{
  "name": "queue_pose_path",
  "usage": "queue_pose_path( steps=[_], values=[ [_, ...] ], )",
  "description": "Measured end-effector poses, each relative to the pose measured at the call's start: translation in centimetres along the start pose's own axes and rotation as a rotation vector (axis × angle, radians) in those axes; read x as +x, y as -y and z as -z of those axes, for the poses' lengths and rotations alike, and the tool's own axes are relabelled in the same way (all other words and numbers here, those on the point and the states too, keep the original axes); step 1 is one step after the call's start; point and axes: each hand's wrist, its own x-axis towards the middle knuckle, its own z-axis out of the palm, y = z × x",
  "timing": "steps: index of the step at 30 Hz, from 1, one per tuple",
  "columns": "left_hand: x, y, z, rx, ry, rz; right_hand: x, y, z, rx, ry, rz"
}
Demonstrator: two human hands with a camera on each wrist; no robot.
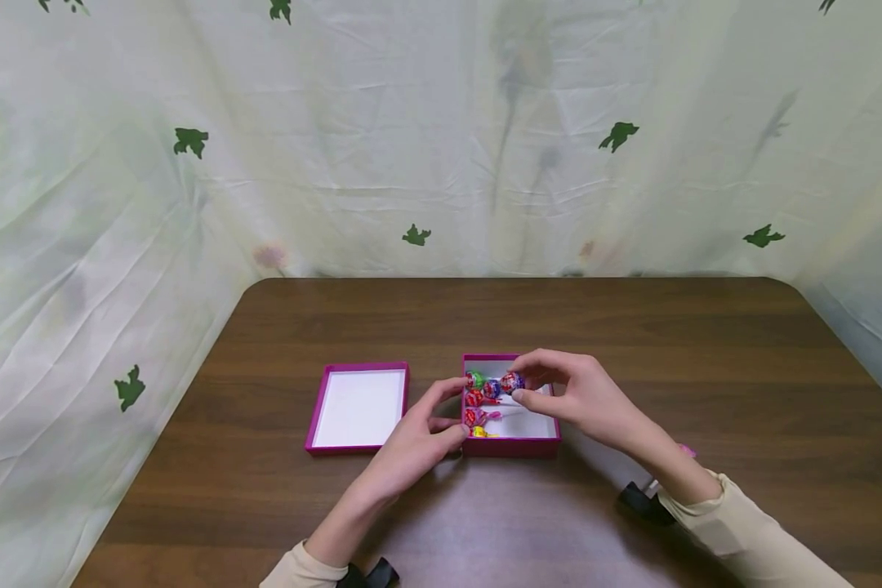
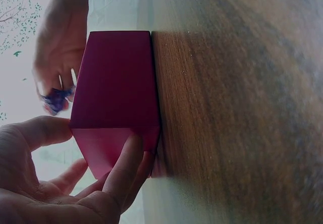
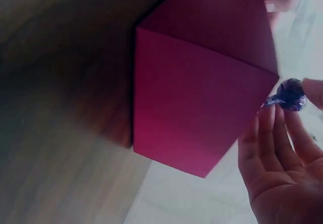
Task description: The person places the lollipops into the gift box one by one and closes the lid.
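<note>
A magenta box (image 1: 510, 447) with a white inside stands on the table, with several wrapped lollipops along its left side: a green one (image 1: 474, 380), a blue one (image 1: 492, 389), red ones (image 1: 474, 398) and a yellow one (image 1: 479, 432). Over the box my right hand (image 1: 576, 398) pinches a blue-and-red lollipop (image 1: 512, 382) by its round head, between thumb and fingers. In the right wrist view the held lollipop (image 3: 291, 95) shows beside the rim. My left hand (image 1: 419, 441) rests its extended fingers against the box's left wall, one fingertip at the rim in the left wrist view.
Left of the box lies a magenta lid (image 1: 360, 408), white inside up. Another lollipop (image 1: 688, 451), pink-topped, lies on the wooden table (image 1: 213, 490) partly behind my right forearm. A patterned curtain (image 1: 441, 139) hangs behind the table.
</note>
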Motion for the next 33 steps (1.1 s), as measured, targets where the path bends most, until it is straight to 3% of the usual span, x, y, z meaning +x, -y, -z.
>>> queue_pose_path(
  steps=[15, 33],
  values=[
    [0.0, 0.0, 0.0, -0.012, 0.013, -0.019, 1.3, -1.6, -1.3, -0.393, 0.101, 0.101],
    [-0.1, 0.0, 0.0, -0.016, 0.010, -0.036, 1.7, -1.4, -2.9, -0.504, 0.098, 0.006]
  ],
)
